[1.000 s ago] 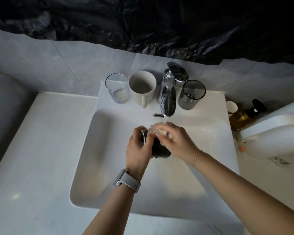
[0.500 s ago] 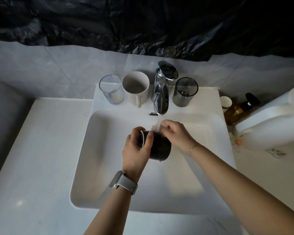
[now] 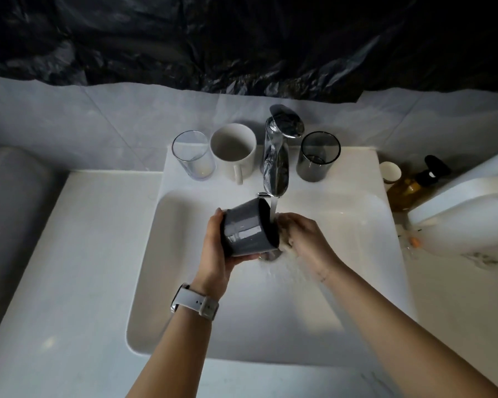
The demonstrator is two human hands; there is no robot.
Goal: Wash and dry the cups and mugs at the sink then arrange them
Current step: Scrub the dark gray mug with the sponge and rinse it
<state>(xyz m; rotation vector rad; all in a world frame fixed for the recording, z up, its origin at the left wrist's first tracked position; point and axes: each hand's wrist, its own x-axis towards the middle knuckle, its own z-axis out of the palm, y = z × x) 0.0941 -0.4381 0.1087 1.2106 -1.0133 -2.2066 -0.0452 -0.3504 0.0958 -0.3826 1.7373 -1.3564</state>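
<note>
Standing along the back ledge of the sink [image 3: 357,179] are a clear glass [image 3: 193,158], a white mug [image 3: 233,150] with its handle toward the camera, the chrome tap [image 3: 275,156] and a smoked glass [image 3: 316,156]; further right, on the bench [image 3: 69,254], sit an amber pump bottle [image 3: 408,185], a small white cup [image 3: 389,171] and a large white jug [image 3: 466,214] (only partly in view). A stream of water [image 3: 273,209] falls from the tap, between the two hands. The left hand [image 3: 216,254], with a pale watch [image 3: 194,303] on its wrist, reaches in from below, its grip wrapped around the base end of the dark mug [image 3: 249,228], thumb on the near side. The right hand [image 3: 305,239] sits just beside the mug's rim, fingers curled under the stream; whether its grip holds anything cannot be told. The mug hangs over the basin below the spout, lying on its side, long axis roughly left to right, mouth facing right toward the water.
</note>
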